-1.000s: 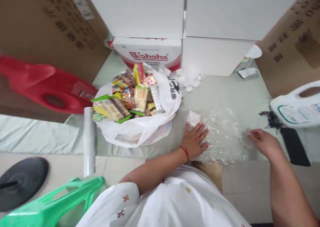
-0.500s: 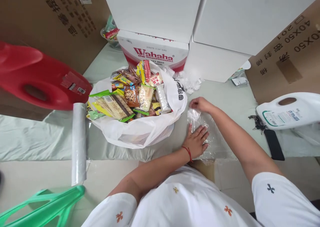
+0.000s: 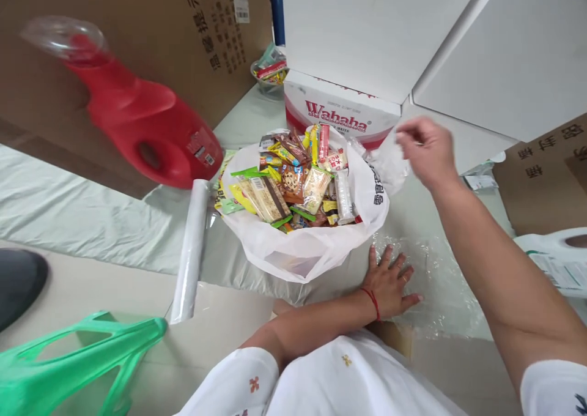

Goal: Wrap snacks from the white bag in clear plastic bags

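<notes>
Crumpled plastic (image 3: 389, 170) lies just left of the nearer right hand (image 3: 427, 153), whose blurred grip I can't judge, while the left hand (image 3: 387, 286) splays flat on clear film (image 3: 443, 284).

"Wahaha", "WATER" on wht box (image 3: 342, 107), "温馨提示" on brn ctn (image 3: 183, 49)
</notes>
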The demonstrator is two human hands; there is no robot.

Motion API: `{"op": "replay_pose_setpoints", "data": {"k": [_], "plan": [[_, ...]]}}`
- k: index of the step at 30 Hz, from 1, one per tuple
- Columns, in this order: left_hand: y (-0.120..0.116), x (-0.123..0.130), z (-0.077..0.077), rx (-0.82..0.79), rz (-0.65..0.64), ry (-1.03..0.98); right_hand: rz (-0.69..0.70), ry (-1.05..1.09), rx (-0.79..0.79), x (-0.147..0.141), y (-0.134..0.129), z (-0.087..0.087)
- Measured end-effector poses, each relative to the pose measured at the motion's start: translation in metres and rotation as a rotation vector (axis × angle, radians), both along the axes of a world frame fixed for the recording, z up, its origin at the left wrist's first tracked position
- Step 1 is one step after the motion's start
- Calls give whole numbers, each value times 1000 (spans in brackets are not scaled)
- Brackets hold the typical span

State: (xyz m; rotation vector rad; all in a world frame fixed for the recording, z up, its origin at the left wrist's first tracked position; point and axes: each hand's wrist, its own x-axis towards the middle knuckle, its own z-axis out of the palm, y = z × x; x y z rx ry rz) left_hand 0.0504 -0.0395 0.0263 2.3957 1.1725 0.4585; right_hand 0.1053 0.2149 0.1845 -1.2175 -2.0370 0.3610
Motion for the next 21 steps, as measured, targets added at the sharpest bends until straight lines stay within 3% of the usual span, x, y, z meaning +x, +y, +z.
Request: {"op": "replay_pose_setpoints", "data": {"k": [3,5,7,9,13,15,17,19,21], "plan": [[0,-1,0,8,-1,-9,616,-447,109,-78,-37,-1],[0,0,-2,22,-2,-15,760,-666,207,-117,-53,-10],[0,0,-5,41,-2,-18,762,-798,293,-135,-59,-18],[0,0,-7,63,3,-23,749,-847,335,-132,-58,-18],[0,1,-11,95,17,-29,796,-711,270,-105,-49,13],[0,1,-12,101,24,-37,781,-540,153,-104,-51,30],[0,2,-13,102,20,-47,708,-340,-57,-117,-59,34],[1,3,-14,100,11,-59,614,-190,-310,-142,-72,22],[1,6,-15,85,5,-67,518,-173,-493,-172,-87,-2]]}}
